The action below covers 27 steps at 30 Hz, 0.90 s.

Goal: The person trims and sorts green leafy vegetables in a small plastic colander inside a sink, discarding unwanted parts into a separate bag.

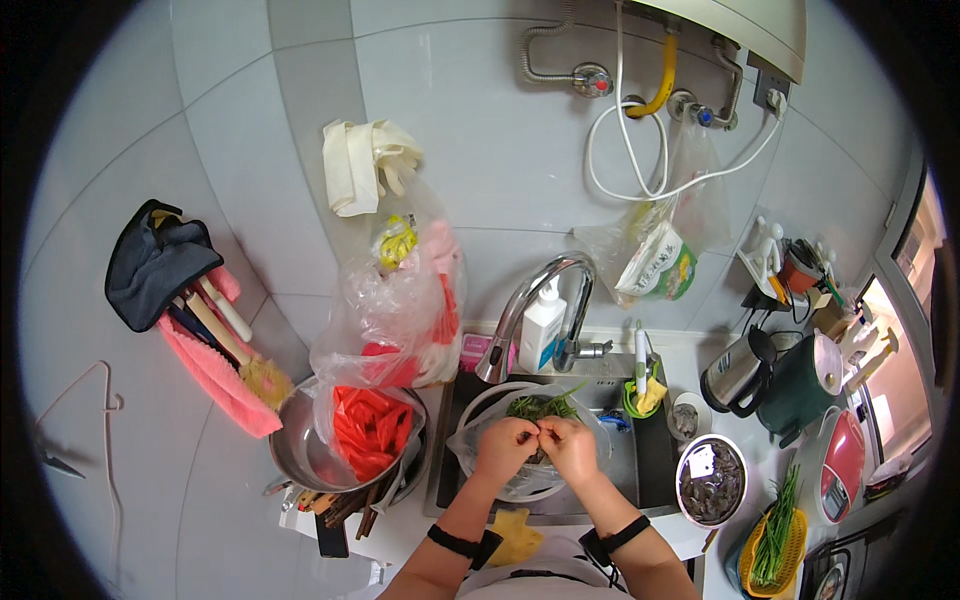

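Note:
My left hand [508, 448] and my right hand [568, 447] meet over the sink. Their fingertips pinch together around a small item, mostly hidden by the fingers. Under them lies a clear plastic bag [469, 442] spread over a round white basin [471, 405] in the steel sink [626, 465]. Green leafy stems [551, 406] stick up in the bag just beyond my fingers, and darker bits show beneath my hands. To the right of the sink, a white bowl [743, 480] holds grey shrimp [712, 491]. A smaller bowl [703, 405] behind it holds some greyish pieces.
A curved faucet [536, 281] rises behind the basin beside a white pump bottle [541, 330]. At left, a steel pan [296, 450] holds a bag with red plastic [371, 431]. At right stand a kettle [739, 367], a rice cooker [840, 465] and a yellow basket [795, 532] of green stalks.

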Each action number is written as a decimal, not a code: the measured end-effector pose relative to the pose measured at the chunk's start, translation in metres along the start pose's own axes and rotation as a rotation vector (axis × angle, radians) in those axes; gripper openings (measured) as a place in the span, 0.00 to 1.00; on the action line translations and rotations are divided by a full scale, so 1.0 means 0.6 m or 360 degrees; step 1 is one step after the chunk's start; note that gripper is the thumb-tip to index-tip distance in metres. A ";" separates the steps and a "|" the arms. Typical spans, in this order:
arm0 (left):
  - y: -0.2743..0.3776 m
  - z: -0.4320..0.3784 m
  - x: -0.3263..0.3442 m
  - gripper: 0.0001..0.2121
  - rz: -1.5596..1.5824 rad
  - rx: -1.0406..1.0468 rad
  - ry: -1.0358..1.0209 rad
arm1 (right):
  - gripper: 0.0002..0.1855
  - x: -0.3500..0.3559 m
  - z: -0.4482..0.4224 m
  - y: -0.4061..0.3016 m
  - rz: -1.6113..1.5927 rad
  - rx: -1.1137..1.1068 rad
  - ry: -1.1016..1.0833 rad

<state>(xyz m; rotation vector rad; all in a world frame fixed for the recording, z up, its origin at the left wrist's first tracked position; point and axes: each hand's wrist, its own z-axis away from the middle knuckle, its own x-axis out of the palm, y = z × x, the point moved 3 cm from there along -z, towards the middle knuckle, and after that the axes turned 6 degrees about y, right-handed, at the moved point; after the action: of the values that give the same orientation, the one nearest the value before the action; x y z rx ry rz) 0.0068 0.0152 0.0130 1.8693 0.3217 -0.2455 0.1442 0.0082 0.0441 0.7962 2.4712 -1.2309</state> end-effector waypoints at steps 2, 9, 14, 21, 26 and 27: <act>-0.010 0.003 0.005 0.08 0.0146 -0.0052 0.0077 | 0.08 -0.001 -0.003 -0.006 0.0006 -0.0018 0.0013; -0.009 0.007 0.004 0.07 0.0320 -0.0166 0.0196 | 0.08 0.000 -0.005 -0.007 0.0001 -0.0083 -0.0068; -0.015 0.007 0.006 0.07 0.0650 -0.0427 0.0138 | 0.09 0.003 -0.003 -0.002 -0.0166 0.0007 -0.0025; 0.021 0.009 -0.005 0.09 0.0123 -0.0206 0.0170 | 0.06 0.030 0.013 0.039 -0.0613 0.0785 0.0015; 0.019 0.013 -0.004 0.09 -0.0066 -0.0111 0.0220 | 0.07 0.045 0.022 0.072 -0.0794 0.0993 0.0089; 0.018 0.015 -0.002 0.09 -0.0064 -0.0113 0.0219 | 0.07 0.046 0.022 0.074 -0.0792 0.0994 0.0089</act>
<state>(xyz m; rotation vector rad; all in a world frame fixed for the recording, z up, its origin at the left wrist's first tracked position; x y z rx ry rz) 0.0093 0.0037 0.0200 1.8147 0.4571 -0.1313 0.1475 0.0290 -0.0055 0.3280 2.4152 -2.2459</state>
